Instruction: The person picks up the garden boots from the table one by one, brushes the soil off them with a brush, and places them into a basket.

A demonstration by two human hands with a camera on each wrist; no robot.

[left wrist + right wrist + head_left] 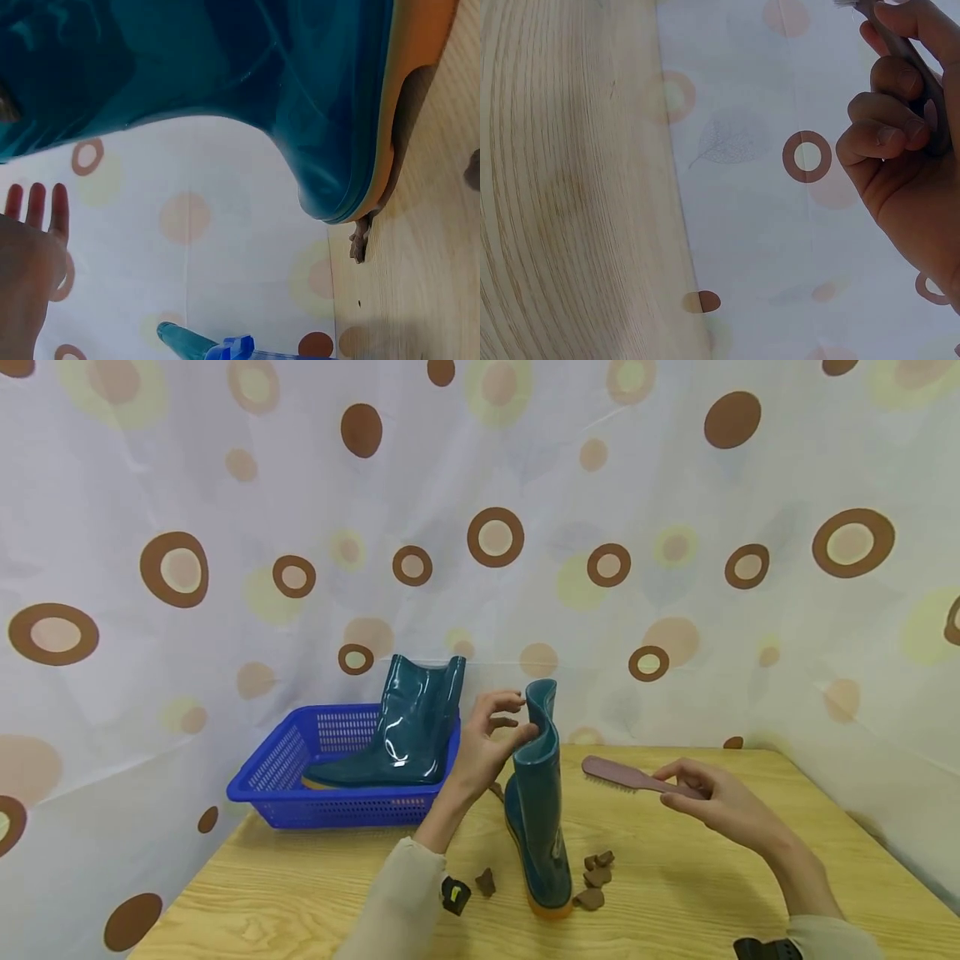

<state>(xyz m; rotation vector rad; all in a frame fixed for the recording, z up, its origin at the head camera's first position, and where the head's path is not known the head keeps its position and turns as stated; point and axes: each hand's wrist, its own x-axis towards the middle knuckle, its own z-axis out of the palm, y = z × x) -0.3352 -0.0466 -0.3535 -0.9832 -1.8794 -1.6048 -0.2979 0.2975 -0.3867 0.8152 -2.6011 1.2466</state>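
A dark green rubber boot point(538, 810) with an orange sole stands upright on the wooden table. At its top rim is my left hand point(483, 743), the thumb right by the rim and the fingers spread loosely. The left wrist view shows these fingers point(36, 206) extended, apart from the boot's shaft. My right hand point(716, 802) grips a brownish-pink brush point(615, 772) by its handle, bristles facing down, to the right of the boot. In the right wrist view, the fingers curl around the handle point(907, 56).
A second green boot point(416, 727) sits in a blue plastic basket point(337, 810) at the left. Several brown clods point(597, 877) lie right of the standing boot, and another brown piece point(486, 882) lies left of it. A patterned curtain point(675, 485) hangs behind the table point(675, 910).
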